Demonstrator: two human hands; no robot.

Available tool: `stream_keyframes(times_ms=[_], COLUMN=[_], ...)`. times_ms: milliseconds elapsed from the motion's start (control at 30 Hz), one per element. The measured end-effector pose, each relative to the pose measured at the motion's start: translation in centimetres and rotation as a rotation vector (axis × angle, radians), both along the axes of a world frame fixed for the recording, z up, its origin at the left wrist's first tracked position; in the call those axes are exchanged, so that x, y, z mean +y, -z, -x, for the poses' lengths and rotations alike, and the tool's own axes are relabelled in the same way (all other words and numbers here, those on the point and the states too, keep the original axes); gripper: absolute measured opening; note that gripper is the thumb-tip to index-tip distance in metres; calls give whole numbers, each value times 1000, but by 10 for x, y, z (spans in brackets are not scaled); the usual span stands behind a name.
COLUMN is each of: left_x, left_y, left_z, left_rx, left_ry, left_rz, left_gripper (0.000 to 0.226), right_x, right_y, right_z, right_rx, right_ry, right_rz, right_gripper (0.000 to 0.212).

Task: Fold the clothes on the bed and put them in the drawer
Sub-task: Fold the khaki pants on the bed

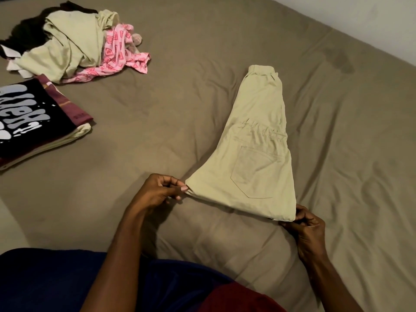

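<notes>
1. We looked down on a bed covered with a wrinkled taupe sheet, which filled nearly the whole view.
2. A pair of beige trousers lay on the sheet right of centre, folded lengthwise, with a back pocket facing up. The narrow end reached toward the far side and the wide end lay near us.
3. The left hand pinched the near left corner of the trousers between thumb and curled fingers.
4. The right hand pinched the near right corner in the same way, fingers curled round the edge of the cloth.
5. The two hands were well apart, and the wide near edge stretched between them, lifted slightly off the sheet.
6. At the far left lay an unfolded pile of clothes: a pale green garment on top, a pink patterned piece to its right, and dark fabric behind it.
7. Nearer on the left edge sat a folded stack, topped by a black shirt with large pale lettering, with maroon and cream layers showing beneath.
8. A pale wall ran along the far right corner.
9. No drawer could be seen from this view.
</notes>
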State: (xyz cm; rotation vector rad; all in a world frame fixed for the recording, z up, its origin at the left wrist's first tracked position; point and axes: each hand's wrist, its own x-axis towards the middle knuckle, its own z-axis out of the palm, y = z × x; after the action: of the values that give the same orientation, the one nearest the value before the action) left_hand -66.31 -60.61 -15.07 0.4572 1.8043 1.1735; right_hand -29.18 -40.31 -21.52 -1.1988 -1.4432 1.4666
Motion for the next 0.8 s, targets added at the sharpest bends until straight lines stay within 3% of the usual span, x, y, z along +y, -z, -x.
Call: stream_keyframes(times_ms=[167, 367, 433, 500, 600, 700, 800], left_x=[5, 2, 2, 4, 27, 82, 142], left_y=[5, 8, 9, 10, -3, -11, -16], left_z=[-1, 3, 5, 7, -2, -17, -32], left_rx=[-24, -44, 171, 546, 818, 1055, 1142], left_ry=[-116, -66, -47, -83, -129, 180, 483], left_rz=[47, 37, 70, 74, -228, -325, -232], left_gripper=[6, 4, 7, 15, 31, 48, 59], right_x=[0, -4, -1, 9, 39, 67, 80], right_y=[-2, -16, -35, -57, -80, -79, -76], right_z=[2, 6, 5, 8, 32, 82, 139], right_rx=[4, -36, -104, -254, -394, -635, -773], right_ry=[-26, -5, -37, -33, -57, -226, -315], right_rz=[8, 5, 1, -124, -468, -793, -847], right_gripper=[25, 37, 41, 54, 40, 60, 67])
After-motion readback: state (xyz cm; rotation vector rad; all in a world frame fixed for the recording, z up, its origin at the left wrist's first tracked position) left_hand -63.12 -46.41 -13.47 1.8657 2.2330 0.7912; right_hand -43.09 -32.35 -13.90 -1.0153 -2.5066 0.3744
